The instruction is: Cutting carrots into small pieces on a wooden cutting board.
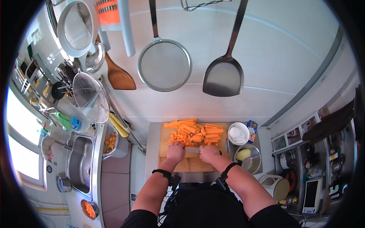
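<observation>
A kitchen knife point(192, 150) lies level across the wooden cutting board point(186, 165), its blade pointing left. My right hand point(209, 154) is closed around its handle, and the dark handle end shows past the fingers. Near the blade's tip, my left hand point(176, 151) is curled down at the edge of the diced carrot point(182, 138); what lies under its fingers is hidden. Behind the dice are thick carrot pieces point(186, 125). Carrot sticks point(214, 133) are stacked at the board's back right, beside a short carrot chunk point(197, 138).
Right of the board stand a white bowl point(241, 139), a small box point(252, 129) and a steel bowl point(257, 165) holding a peeled potato point(243, 154). A strainer point(164, 65) and a wok spatula point(223, 77) hang ahead. Left are a bin point(121, 149) and a sink point(79, 165).
</observation>
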The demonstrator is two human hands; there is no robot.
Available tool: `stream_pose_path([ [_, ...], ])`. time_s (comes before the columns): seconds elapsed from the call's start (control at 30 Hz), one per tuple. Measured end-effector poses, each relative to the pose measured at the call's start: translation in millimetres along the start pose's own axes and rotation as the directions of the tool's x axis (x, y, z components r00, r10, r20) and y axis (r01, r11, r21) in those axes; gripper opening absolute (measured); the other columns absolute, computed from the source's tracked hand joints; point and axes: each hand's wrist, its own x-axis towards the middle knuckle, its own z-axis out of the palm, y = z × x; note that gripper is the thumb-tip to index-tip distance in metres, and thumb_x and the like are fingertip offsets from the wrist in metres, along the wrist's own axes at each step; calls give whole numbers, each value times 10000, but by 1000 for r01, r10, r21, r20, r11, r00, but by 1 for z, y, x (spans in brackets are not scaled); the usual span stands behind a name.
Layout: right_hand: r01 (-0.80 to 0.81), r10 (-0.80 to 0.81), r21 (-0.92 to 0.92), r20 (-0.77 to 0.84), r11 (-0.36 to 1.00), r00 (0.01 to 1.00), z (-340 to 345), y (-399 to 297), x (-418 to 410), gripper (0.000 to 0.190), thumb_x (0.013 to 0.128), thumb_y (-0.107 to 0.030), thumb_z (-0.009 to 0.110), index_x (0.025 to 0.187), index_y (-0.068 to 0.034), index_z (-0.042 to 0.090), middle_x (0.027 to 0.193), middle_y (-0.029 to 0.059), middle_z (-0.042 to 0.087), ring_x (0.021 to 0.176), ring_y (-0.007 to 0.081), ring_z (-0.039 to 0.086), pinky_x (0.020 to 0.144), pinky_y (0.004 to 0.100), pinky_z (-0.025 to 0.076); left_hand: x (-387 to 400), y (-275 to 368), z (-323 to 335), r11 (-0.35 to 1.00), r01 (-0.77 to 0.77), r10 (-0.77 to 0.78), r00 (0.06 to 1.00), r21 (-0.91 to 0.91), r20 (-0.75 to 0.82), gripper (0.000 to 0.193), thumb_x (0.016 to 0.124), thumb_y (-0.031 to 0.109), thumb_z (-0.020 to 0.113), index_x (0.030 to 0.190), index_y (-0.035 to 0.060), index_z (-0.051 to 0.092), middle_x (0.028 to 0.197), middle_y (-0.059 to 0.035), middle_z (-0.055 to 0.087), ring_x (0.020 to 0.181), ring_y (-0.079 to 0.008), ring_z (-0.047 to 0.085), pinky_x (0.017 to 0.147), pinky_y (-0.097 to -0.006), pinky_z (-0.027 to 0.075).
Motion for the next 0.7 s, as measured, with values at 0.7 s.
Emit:
stream_pose_path([
  [0.7,-5,3,24,74,1000,997,10,-2,2,314,926,-290,536,1075,-52,676,1050,171,726,996,356,691,865,466,543,-45,-61,15,878,416,-414,908,-236,60,272,870,244,684,1073,63,691,1133,-171,636,1075,-354,624,928,-433,515],
])
